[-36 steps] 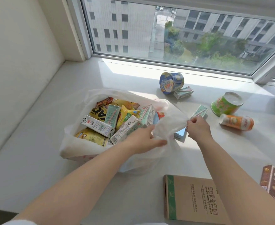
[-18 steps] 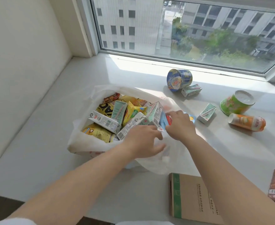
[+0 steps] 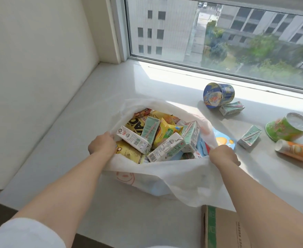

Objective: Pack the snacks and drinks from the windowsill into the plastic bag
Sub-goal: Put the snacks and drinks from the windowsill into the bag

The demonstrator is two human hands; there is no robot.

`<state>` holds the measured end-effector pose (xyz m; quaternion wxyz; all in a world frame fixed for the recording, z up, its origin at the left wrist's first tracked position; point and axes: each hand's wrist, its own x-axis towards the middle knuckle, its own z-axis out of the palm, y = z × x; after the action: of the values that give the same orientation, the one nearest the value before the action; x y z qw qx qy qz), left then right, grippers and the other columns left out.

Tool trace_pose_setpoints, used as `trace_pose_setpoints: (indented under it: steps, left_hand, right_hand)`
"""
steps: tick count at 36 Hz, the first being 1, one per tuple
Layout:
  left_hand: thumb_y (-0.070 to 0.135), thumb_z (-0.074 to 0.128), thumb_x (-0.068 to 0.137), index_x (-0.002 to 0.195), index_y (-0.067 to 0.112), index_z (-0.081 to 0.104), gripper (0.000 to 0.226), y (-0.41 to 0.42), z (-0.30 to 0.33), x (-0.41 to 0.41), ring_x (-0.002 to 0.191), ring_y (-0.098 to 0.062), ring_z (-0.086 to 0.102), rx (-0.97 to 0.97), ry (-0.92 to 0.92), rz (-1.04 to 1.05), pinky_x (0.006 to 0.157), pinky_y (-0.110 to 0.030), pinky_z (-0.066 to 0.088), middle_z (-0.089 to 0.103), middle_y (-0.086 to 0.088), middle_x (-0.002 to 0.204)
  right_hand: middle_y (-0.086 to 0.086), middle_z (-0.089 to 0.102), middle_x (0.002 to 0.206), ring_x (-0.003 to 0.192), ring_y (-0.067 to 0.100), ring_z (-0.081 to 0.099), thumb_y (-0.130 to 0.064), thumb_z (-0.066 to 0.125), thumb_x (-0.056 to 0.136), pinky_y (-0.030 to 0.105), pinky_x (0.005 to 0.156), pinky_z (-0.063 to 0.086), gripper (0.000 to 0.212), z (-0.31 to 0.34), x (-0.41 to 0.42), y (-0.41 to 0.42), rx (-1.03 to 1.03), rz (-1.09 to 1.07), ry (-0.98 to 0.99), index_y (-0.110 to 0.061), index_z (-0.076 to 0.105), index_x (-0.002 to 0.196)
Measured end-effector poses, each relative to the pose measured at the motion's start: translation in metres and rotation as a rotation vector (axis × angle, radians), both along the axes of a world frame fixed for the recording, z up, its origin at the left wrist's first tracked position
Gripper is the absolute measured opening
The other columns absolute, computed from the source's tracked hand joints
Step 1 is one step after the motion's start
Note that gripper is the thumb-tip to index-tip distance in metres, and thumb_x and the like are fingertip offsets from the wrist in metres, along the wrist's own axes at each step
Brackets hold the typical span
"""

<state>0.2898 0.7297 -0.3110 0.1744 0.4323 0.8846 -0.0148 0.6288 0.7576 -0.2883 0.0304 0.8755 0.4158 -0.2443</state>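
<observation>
— Head view: where's the bag?
— White crinkled plastic bag (image 3: pixel 181 178) sits on the white windowsill (image 3: pixel 86 133), stuffed with cartons.
— Hands?
— Left hand (image 3: pixel 102 146) and right hand (image 3: pixel 222 156) each grip its rim, fingers curled.

The white windowsill (image 3: pixel 86 126) carries a white plastic bag (image 3: pixel 179 179) in the middle. To the right lie a blue cup (image 3: pixel 218 95), two small green cartons (image 3: pixel 232 108) (image 3: pixel 250 138), a green cup (image 3: pixel 288 128) and an orange tube (image 3: pixel 297 152). A cardboard box (image 3: pixel 222 230) lies at the near edge.
</observation>
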Motion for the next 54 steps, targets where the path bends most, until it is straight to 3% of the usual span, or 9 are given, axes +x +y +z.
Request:
trace_pose_setpoints:
  steps: [10, 16, 21, 25, 31, 38, 44, 50, 54]
  left_hand:
    - [0.02, 0.02, 0.101, 0.119, -0.007, 0.054, 0.047, 0.018, 0.06, 0.007, 0.116, -0.039, 0.046, 0.338, -0.318, 0.148, 0.092, -0.038, 0.037, 0.052, -0.028, 0.126]
    - [0.02, 0.033, 0.097, 0.094, 0.003, 0.055, 0.028, 0.007, 0.077, 0.023, 0.092, -0.028, 0.047, 0.594, -0.569, 0.3, 0.076, -0.032, 0.034, 0.055, -0.017, 0.101]
    - [0.019, 0.03, 0.098, 0.123, -0.006, 0.053, 0.042, 0.004, 0.06, 0.024, 0.117, -0.039, 0.049, 0.35, -0.542, 0.387, 0.098, -0.041, 0.04, 0.052, -0.027, 0.129]
    - [0.024, 0.03, 0.101, 0.124, -0.003, 0.052, 0.042, 0.013, 0.066, 0.038, 0.118, -0.037, 0.05, 0.399, -0.546, 0.288, 0.093, -0.036, 0.04, 0.053, -0.023, 0.127]
    - [0.026, 0.034, 0.095, 0.093, 0.006, 0.055, 0.029, 0.001, 0.062, 0.029, 0.087, -0.029, 0.047, 0.397, -0.383, 0.206, 0.072, -0.033, 0.037, 0.058, -0.016, 0.105]
    - [0.026, 0.049, 0.09, 0.12, 0.02, 0.052, 0.031, 0.005, 0.074, 0.079, 0.12, -0.027, 0.038, 0.414, -0.022, -0.174, 0.094, -0.039, 0.036, 0.047, -0.007, 0.127]
    - [0.031, 0.051, 0.09, 0.122, 0.019, 0.049, 0.034, 0.019, 0.088, 0.172, 0.119, -0.025, 0.037, 0.469, -0.146, -0.525, 0.097, -0.037, 0.036, 0.047, -0.005, 0.126]
    - [0.032, 0.051, 0.091, 0.122, 0.019, 0.051, 0.033, 0.026, 0.089, 0.268, 0.117, -0.025, 0.04, 0.464, -0.249, -0.761, 0.099, -0.034, 0.033, 0.048, -0.005, 0.124]
    - [0.026, 0.053, 0.091, 0.122, 0.019, 0.052, 0.032, 0.03, 0.086, 0.321, 0.121, -0.022, 0.039, 0.45, -0.329, -0.845, 0.098, -0.033, 0.035, 0.048, -0.003, 0.125]
  right_hand:
    - [0.029, 0.056, 0.124, 0.118, 0.041, 0.051, -0.009, 0.041, 0.096, 0.039, 0.095, 0.039, 0.033, 0.027, 0.013, 0.018, 0.33, -0.102, 0.229, 0.012, 0.055, 0.117]
    - [0.028, 0.056, 0.116, 0.107, 0.036, 0.05, -0.013, 0.035, 0.099, 0.035, 0.08, 0.032, 0.032, 0.047, 0.013, 0.011, 0.616, -0.192, 0.292, 0.008, 0.055, 0.11]
    - [0.029, 0.048, 0.133, 0.125, 0.041, 0.043, -0.014, 0.025, 0.102, 0.038, 0.101, 0.033, 0.04, 0.067, 0.038, 0.02, 0.459, -0.085, 0.215, 0.006, 0.051, 0.125]
    - [0.027, 0.052, 0.131, 0.122, 0.04, 0.046, -0.029, 0.029, 0.102, 0.037, 0.101, 0.035, 0.047, 0.11, 0.047, 0.046, 0.593, -0.019, 0.211, 0.004, 0.057, 0.121]
    - [0.025, 0.051, 0.132, 0.121, 0.039, 0.046, -0.03, 0.03, 0.1, 0.038, 0.099, 0.037, 0.048, 0.089, 0.056, 0.039, 0.366, 0.059, 0.157, 0.003, 0.056, 0.123]
    - [0.02, 0.056, 0.126, 0.117, 0.035, 0.05, -0.028, 0.033, 0.097, 0.035, 0.094, 0.038, 0.042, 0.059, 0.055, 0.009, 0.211, 0.102, 0.12, -0.001, 0.06, 0.116]
    - [0.021, 0.055, 0.125, 0.117, 0.034, 0.051, -0.025, 0.03, 0.1, 0.039, 0.095, 0.041, 0.04, 0.055, 0.067, -0.008, 0.232, 0.087, 0.206, -0.002, 0.057, 0.117]
    - [0.017, 0.058, 0.097, 0.094, 0.03, 0.052, -0.038, 0.038, 0.097, 0.033, 0.075, 0.036, 0.037, 0.035, 0.103, -0.027, 0.303, 0.067, 0.383, -0.012, 0.049, 0.073]
    - [0.017, 0.063, 0.1, 0.1, 0.033, 0.057, -0.041, 0.034, 0.097, 0.04, 0.09, 0.045, 0.038, 0.023, 0.136, -0.036, 0.328, -0.014, 0.487, -0.012, 0.056, 0.085]
